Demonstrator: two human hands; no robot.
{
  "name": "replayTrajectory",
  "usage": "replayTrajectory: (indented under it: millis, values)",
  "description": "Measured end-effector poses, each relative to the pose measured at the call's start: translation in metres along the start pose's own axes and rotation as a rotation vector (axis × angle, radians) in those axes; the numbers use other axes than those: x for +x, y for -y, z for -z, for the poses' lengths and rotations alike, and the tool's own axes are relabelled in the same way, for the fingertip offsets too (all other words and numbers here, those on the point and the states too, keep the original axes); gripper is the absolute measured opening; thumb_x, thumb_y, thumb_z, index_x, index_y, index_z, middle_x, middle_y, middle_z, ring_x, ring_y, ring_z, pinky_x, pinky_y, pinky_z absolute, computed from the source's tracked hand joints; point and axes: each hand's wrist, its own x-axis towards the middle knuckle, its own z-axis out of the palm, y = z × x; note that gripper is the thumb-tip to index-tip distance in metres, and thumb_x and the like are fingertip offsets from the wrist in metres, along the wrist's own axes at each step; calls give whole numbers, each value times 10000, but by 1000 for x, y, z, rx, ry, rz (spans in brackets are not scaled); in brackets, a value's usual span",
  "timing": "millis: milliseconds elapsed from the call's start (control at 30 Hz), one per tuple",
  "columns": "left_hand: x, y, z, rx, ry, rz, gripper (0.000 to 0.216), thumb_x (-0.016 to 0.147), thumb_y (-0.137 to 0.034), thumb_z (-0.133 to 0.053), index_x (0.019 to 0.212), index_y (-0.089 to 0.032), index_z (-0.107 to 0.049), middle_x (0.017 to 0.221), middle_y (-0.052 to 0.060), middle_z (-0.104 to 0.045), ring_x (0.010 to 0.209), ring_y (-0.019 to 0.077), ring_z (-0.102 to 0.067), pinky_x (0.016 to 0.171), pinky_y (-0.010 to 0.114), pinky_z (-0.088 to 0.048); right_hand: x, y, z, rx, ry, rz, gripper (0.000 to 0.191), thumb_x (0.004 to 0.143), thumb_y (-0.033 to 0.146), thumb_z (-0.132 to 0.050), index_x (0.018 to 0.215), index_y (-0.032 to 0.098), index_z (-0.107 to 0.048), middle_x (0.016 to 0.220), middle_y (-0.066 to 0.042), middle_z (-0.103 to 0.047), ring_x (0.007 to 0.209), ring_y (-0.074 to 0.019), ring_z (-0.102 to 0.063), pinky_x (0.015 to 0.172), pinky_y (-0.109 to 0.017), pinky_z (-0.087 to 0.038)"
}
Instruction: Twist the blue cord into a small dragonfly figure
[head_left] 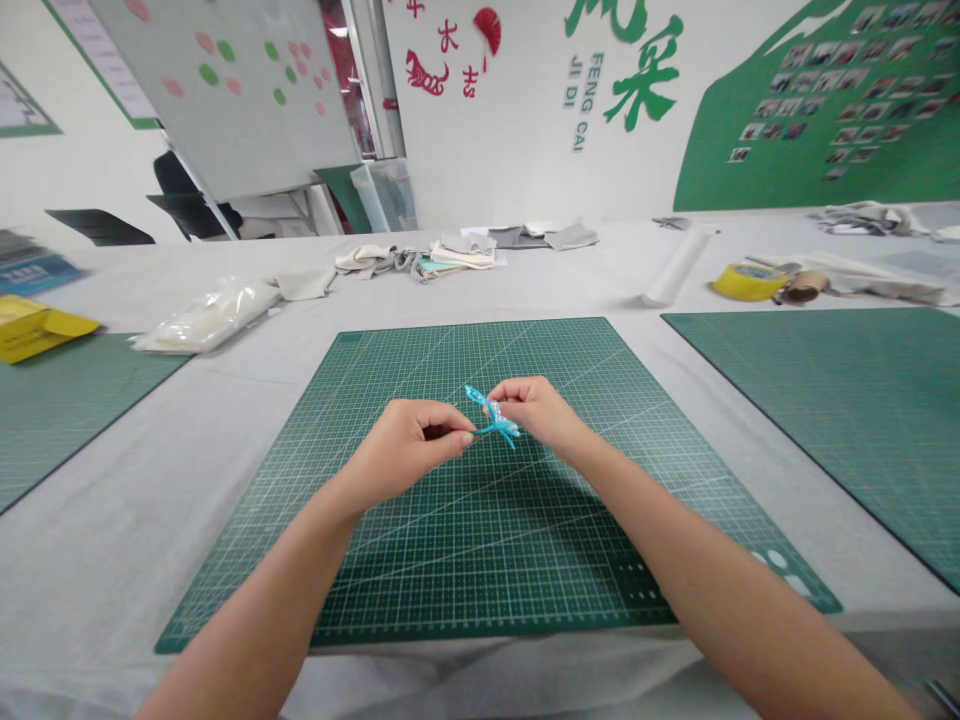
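Both my hands meet above the middle of a green cutting mat (420, 560). Between them is a small light-blue ribbon (491, 415) with white dots, its ends sticking out up-left and down-right. My left hand (409, 445) pinches the ribbon from the left with closed fingers. My right hand (536, 410) pinches it from the right, fingers curled over it. The ribbon is lifted slightly off the mat.
A second green mat (847, 400) lies to the right and a third (52, 410) to the left. Further back are a yellow tape roll (748, 281), a white paper roll (679, 265), a clear plastic bag (206, 318), a yellow box (30, 328) and folded fabric pieces (450, 255).
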Motion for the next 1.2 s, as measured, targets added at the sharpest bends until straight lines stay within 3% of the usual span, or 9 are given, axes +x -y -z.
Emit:
replayTrajectory:
  millis: [267,467,867,1000,1100,1200]
  values:
    - [6,7,1,-89,-291,51,172,808,-289,-588,790,-164,-704,677,20,-683,660,152,-602,626,267,-450,-8,7,-10,24,56,-28,100,696,244,-637,650,157,-618,530,58,-451,515,-77,-370,530,-235,-295]
    - [8,14,2,-74,-409,116,182,800,-297,-588,788,-157,-704,652,16,-670,610,142,-573,582,263,-432,-22,26,-13,-98,124,127,103,769,226,-605,692,169,-641,476,85,-321,474,-67,-317,503,-228,-272]
    - [9,18,-8,87,-341,132,181,810,-284,-574,824,-187,-725,716,14,-710,677,162,-627,642,279,-447,-32,35,-14,-134,138,237,129,803,265,-608,747,167,-670,490,82,-274,478,-65,-285,484,-214,-265]
    - [7,17,-14,259,-252,107,202,830,-282,-538,815,-221,-730,748,0,-716,700,169,-623,627,277,-418,-32,37,-13,-193,47,298,154,828,283,-597,770,168,-681,479,79,-292,467,-68,-294,478,-216,-268]
    - [6,15,-17,362,-166,96,219,836,-269,-515,802,-238,-730,765,-7,-720,706,171,-617,609,273,-395,-30,35,-9,-288,-80,380,148,847,274,-588,788,174,-679,506,59,-421,497,-78,-379,515,-219,-317]
    - [5,13,-17,399,-96,74,231,829,-247,-506,800,-241,-735,790,-6,-728,713,170,-620,605,268,-388,-27,31,-7,-417,-182,474,132,869,227,-558,812,179,-666,681,10,-620,633,-100,-530,628,-228,-391]
